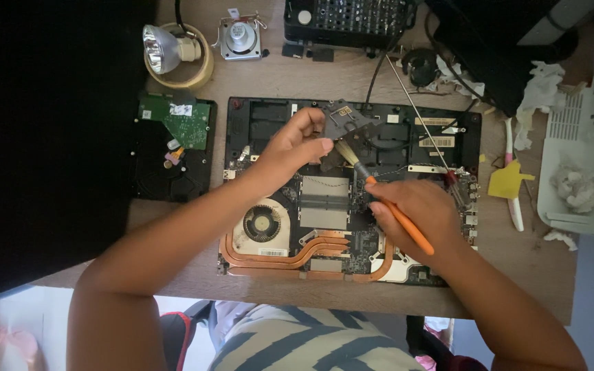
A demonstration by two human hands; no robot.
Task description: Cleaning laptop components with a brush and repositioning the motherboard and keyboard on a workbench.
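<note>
An opened laptop base [448, 127] lies on the wooden desk, showing a fan [262, 223], copper heat pipes [297, 255] and circuit boards. My left hand [290, 148] holds up a small dark grey part [346, 120] above the laptop's middle. My right hand [417, 209] grips a small brush with an orange handle [407, 230]; its bristles [345, 151] touch the underside of the grey part.
A hard drive with a green circuit board [177, 144] lies left of the laptop. A lamp bulb on a tape roll [173, 51] and a small speaker [240, 38] stand at the back. A long thin rod [424, 124], tissue scraps and a white device [586, 151] are at the right.
</note>
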